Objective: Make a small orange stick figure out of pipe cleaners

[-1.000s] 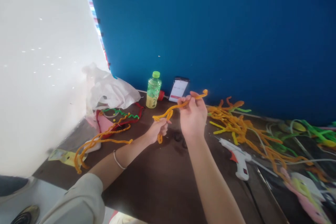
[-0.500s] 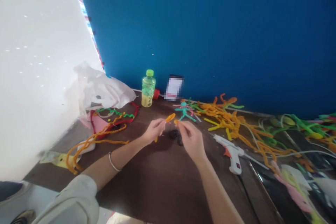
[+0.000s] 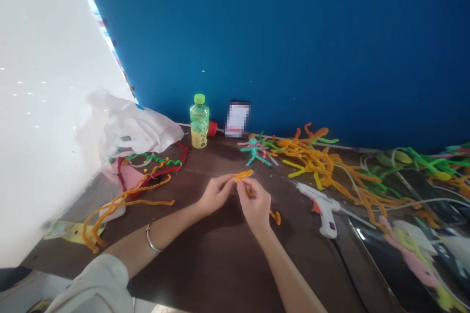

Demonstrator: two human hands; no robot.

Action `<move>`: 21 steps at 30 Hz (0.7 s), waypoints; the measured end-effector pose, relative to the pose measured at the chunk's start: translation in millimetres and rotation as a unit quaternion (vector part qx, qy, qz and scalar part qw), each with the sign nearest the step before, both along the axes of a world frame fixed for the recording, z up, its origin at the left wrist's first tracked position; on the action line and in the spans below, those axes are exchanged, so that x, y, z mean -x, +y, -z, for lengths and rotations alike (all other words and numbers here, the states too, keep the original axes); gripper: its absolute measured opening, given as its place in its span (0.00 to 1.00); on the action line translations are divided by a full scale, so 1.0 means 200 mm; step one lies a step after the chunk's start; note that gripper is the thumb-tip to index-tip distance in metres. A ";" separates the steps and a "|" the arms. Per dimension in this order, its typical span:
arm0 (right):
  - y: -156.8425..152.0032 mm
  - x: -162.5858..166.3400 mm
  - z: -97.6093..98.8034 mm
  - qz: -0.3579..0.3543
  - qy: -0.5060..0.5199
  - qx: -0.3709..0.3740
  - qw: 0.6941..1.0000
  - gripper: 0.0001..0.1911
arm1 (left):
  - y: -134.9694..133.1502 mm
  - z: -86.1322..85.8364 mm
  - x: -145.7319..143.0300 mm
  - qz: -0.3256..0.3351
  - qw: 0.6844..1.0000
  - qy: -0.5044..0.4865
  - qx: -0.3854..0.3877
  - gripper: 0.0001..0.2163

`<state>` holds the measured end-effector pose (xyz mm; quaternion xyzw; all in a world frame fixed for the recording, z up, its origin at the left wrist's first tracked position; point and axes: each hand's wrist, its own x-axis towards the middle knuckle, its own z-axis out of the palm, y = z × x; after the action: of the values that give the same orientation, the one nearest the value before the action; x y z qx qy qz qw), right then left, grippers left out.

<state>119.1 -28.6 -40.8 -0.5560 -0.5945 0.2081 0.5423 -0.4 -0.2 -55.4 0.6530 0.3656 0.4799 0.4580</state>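
Note:
My left hand (image 3: 216, 194) and my right hand (image 3: 254, 200) meet low over the dark wooden table (image 3: 205, 254). Between their fingertips they pinch a fuzzy orange pipe cleaner (image 3: 244, 174). Its upper loop shows above the fingers, and a short curled end (image 3: 275, 217) hangs below my right hand. The middle of the piece is hidden by my fingers. Just beyond my hands lies a small teal and pink pipe-cleaner figure (image 3: 254, 150). A silver bangle (image 3: 150, 238) circles my left wrist.
A white hot glue gun (image 3: 319, 208) lies to the right, below a heap of orange pipe cleaners (image 3: 316, 166). A green-capped bottle (image 3: 199, 128), a phone (image 3: 237, 118) and a plastic bag (image 3: 132, 127) stand by the blue wall (image 3: 293, 34).
My hands have dropped lower and closer together, and the orange pipe cleaner now shows as a short piece between them. The view has turned right, bringing the teal figure into sight.

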 end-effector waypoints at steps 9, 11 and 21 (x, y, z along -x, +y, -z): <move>-0.01 0.02 0.00 0.030 0.048 0.046 0.997 0.11 | -0.01 0.03 0.00 -0.004 0.999 0.038 -0.036 0.17; -0.01 0.03 -0.01 0.027 0.060 0.057 0.996 0.11 | -0.01 0.03 0.00 -0.004 0.998 0.047 -0.044 0.17; -0.04 0.02 0.03 0.045 -0.109 -0.003 0.993 0.06 | -0.01 0.02 0.01 -0.025 0.997 0.067 -0.034 0.15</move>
<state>115.3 -35.6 -46.8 -0.5997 -0.6252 0.1197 0.4850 -2.6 -1.6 -59.5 0.6894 0.3950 0.4589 0.3977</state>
